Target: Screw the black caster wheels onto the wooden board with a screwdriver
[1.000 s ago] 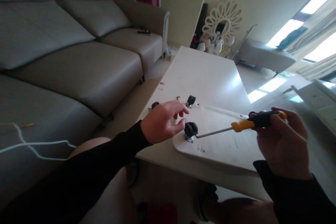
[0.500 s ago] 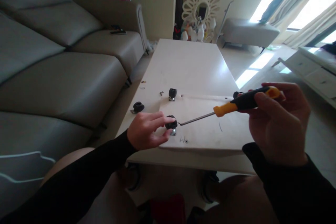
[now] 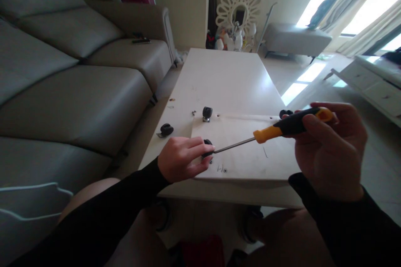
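Observation:
My left hand is closed, its thumb and fingers around a black caster wheel near the front left corner of a white board. Its fingers partly cover the wheel. My right hand grips the black and yellow handle of a screwdriver, held at a slant. The shaft points left and down, its tip close against the left fingertips and the wheel. Whether a screw sits at the tip I cannot make out. Another caster stands on the board's far left corner.
The board lies on a white table. A loose caster and small screws lie left of it. One more caster is at the board's far right, partly behind the screwdriver. A grey sofa runs along the left.
My left fingers have moved slightly right and closed further over the caster, now meeting the screwdriver tip. The right hand holds almost still. The view has shifted slightly.

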The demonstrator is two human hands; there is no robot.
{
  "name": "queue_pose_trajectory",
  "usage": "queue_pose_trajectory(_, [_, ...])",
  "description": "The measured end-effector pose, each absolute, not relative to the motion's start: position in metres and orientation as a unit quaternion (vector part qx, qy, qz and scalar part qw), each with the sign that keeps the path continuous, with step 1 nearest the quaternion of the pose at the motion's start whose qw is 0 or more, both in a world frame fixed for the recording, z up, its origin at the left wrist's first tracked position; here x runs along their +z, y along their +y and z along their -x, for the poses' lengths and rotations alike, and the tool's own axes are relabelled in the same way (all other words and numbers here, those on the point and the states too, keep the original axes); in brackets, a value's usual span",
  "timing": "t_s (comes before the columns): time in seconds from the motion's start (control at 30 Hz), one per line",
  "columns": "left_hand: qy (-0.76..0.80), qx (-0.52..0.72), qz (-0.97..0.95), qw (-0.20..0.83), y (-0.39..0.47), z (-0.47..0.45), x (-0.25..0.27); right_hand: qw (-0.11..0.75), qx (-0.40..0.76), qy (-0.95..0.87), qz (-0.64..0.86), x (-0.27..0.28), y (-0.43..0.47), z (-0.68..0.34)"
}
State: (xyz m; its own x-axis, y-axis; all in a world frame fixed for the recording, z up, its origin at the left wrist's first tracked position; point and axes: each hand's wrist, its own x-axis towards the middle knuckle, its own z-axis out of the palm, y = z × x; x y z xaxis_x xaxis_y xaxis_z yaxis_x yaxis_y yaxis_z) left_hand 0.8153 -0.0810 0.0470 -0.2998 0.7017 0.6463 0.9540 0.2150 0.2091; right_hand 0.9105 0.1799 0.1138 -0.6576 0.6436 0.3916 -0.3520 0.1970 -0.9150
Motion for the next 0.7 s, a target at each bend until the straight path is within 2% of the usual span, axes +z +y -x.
queue_pose_trajectory(0.13, [-0.753,-0.296,0.552,0.202,-0.0754,-0.8162,0.0455,0.402,0.599,-0.684,0.113,0.112,0.1838,-0.9093])
queue_pose_trajectory(0.7, [-0.772,-0.3,0.536,0.167,-0.0741,-0.8198,0.0434,0.386,0.642,-0.648,0.138,0.1106,0.1845,-0.9088])
